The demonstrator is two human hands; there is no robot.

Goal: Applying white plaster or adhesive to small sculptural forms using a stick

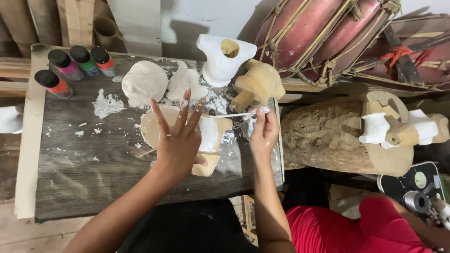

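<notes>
My left hand [179, 136] lies with fingers spread over a carved wooden piece [209, 140], pale wood partly coated in white paint, pressing it to the grey board [84, 168]. Next to it, under my fingers, lies a round pale wooden disc [151, 125]. My right hand [264, 133] pinches a thin white-coated brush [236, 115] that points left toward the carved piece. White paint spots mark the fingers of both hands.
Several paint bottles [77, 63] stand at the board's far left. White-coated carvings [144, 82], a white torso-like piece [224, 58] and a bare wooden carving [258, 84] sit at the back. A log [323, 136] with more carvings is at right, drums [323, 33] behind.
</notes>
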